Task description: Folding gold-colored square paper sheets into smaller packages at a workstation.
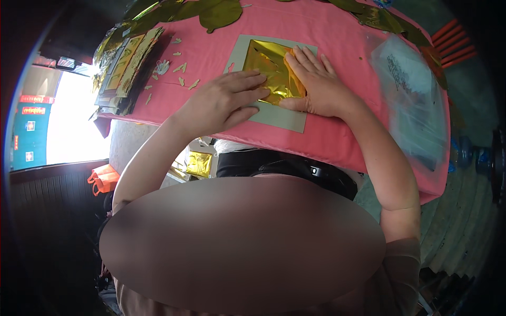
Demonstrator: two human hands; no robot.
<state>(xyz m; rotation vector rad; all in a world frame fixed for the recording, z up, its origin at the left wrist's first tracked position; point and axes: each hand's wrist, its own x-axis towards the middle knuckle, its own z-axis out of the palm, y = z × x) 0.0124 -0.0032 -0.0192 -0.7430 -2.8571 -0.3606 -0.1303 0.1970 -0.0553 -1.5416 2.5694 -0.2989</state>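
Note:
A shiny gold foil sheet or packet (270,60) lies on a grey-beige card (287,121) with a small hanger cutout at its left side. My right hand (320,87) rests flat along the foil's right side, fingers spread and thumb on its lower edge. From the left, my left hand (224,100) reaches the foil with its fingers stretched out and the fingertips at its left edge. The foil looks creased. Its right part is covered by my right hand, and my left hand hides part of the card.
Under the card is a table with a pink cloth (342,137). Stacked printed cards (126,68) stand at the left, with several small pale scraps (182,67) beside them. Dark gold leaf-like pieces (221,15) line the far edge. A clear plastic bag (416,95) lies at right.

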